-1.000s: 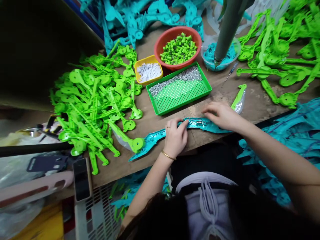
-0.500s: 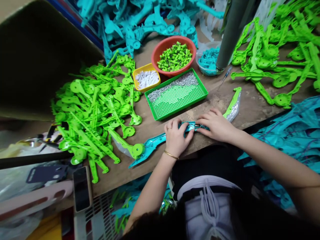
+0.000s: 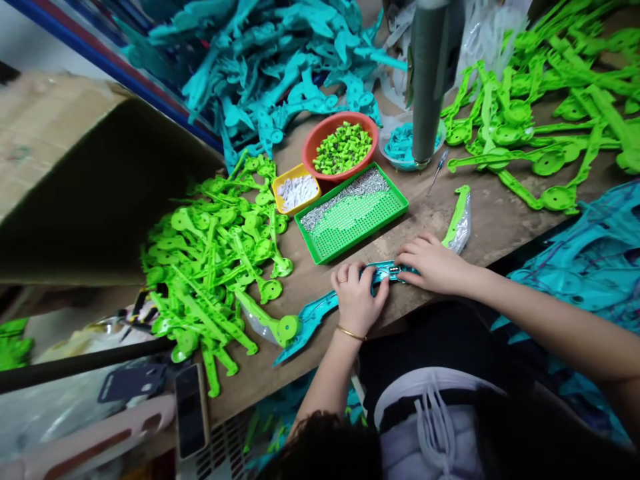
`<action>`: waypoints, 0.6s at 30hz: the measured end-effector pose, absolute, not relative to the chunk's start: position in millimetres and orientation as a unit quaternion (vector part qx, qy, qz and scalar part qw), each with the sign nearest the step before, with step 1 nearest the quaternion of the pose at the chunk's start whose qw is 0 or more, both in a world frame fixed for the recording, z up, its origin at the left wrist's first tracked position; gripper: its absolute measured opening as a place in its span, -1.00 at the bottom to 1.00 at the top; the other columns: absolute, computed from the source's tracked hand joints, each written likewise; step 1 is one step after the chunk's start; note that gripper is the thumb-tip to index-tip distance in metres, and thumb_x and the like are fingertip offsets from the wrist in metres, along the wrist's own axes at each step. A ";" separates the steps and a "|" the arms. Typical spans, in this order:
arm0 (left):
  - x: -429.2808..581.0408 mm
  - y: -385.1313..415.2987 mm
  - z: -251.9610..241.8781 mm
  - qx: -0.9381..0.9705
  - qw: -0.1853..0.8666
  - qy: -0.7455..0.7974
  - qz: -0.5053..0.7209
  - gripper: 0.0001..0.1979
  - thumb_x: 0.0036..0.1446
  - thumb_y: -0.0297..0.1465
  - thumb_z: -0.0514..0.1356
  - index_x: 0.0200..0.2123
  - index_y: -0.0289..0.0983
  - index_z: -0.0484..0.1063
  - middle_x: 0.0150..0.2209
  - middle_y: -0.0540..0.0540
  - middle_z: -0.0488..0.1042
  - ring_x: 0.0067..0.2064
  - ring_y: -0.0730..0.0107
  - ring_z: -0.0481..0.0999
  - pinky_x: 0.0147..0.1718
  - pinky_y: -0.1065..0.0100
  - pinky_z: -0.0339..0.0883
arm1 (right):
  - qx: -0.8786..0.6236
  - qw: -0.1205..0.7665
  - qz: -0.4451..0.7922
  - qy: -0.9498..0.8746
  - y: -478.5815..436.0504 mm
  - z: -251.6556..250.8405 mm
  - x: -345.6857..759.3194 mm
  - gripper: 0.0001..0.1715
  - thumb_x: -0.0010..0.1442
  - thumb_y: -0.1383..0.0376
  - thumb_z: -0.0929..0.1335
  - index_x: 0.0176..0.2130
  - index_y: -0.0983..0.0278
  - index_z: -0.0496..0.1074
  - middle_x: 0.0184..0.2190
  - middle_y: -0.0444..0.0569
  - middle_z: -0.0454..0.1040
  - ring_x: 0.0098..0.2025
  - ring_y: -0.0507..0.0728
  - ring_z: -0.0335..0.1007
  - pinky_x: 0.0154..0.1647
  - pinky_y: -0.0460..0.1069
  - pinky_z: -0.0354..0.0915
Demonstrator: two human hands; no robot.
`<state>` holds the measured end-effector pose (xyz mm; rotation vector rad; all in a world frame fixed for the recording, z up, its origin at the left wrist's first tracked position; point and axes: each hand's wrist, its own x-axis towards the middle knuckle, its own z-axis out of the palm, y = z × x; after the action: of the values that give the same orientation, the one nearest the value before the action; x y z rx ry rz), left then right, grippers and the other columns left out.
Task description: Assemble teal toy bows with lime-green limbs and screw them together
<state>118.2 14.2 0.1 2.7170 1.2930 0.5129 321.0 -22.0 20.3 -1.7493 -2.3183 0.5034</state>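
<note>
Holding the blue part (image 3: 315,317) with left hand (image 3: 357,300) and right hand (image 3: 433,267), both in a narrow grip, at the surface's near edge! Just beyond, on to the green tray (image 3: 364,236); then to the red bowl (image 3: 307,147) of green caps (image 3: 345,148), and behind, to the blue pile (image 3: 280,60).

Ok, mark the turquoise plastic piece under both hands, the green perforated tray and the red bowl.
Turquoise plastic piece (image 3: 316,311), head view: uncovered left stretch.
Green perforated tray (image 3: 353,227), head view: bare floor.
Red bowl (image 3: 308,149), head view: left wall.
</note>
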 end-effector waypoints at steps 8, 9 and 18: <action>120.3 11.5 2.9 0.890 0.027 0.419 0.180 -0.76 0.17 -0.21 0.19 -0.24 -0.27 0.49 -0.16 -0.21 0.48 -0.04 0.07 0.33 0.09 -0.03 0.10 | -0.588 0.121 0.176 -0.780 -22.4 16.5 320.6 -0.71 0.28 0.16 0.29 -0.15 0.29 0.49 -0.14 0.07 0.51 -0.02 0.22 0.35 0.16 0.16 0.07; 119.6 11.7 2.7 0.889 0.032 0.419 0.183 -0.76 0.17 -0.22 0.19 -0.24 -0.27 0.49 -0.16 -0.21 0.48 -0.04 0.07 0.33 0.10 -0.03 0.10 | -0.590 0.127 0.176 -0.777 -22.3 15.9 320.4 -0.71 0.28 0.16 0.29 -0.15 0.30 0.48 -0.15 0.07 0.51 -0.03 0.21 0.35 0.16 0.16 0.07; 117.1 12.6 5.5 0.886 0.041 0.416 0.200 -0.76 0.17 -0.23 0.20 -0.16 -0.21 0.51 -0.08 -0.19 0.47 0.03 0.08 0.34 0.15 -0.03 0.05 | -0.609 0.157 0.181 -0.756 -25.7 21.2 329.3 -0.70 0.25 0.18 0.32 -0.11 0.32 0.44 -0.16 0.05 0.52 -0.03 0.22 0.37 0.18 0.16 0.07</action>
<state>117.1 12.6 5.5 2.7147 1.2727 0.6114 329.3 -25.7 21.2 -1.7427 -2.1643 0.5179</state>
